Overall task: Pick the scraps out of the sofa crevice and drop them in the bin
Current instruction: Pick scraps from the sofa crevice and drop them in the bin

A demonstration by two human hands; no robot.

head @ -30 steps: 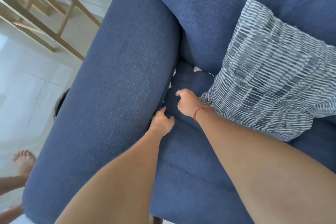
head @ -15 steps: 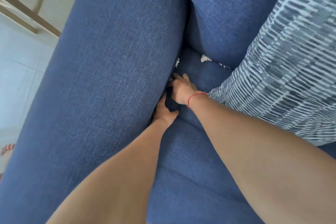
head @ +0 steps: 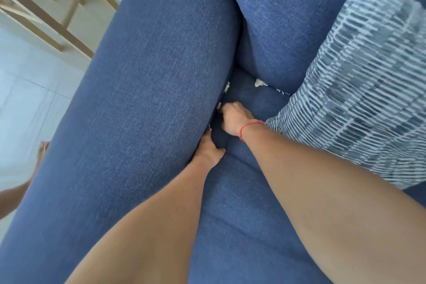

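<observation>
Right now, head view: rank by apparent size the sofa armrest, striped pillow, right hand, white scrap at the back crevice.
1. sofa armrest
2. striped pillow
3. right hand
4. white scrap

No close calls, though the wide-angle lens exaggerates whatever is nearest.

- The armrest [head: 143, 110] lies left of the seat cushion [head: 253, 226].
- The crevice [head: 215, 120] runs between them, with scraps [head: 260, 82] at its far end.
- A pillow [head: 364, 90] rests on the seat at right, against the backrest [head: 288, 18].
- Wooden furniture [head: 46, 7] stands on the floor [head: 27, 90], far left.
</observation>
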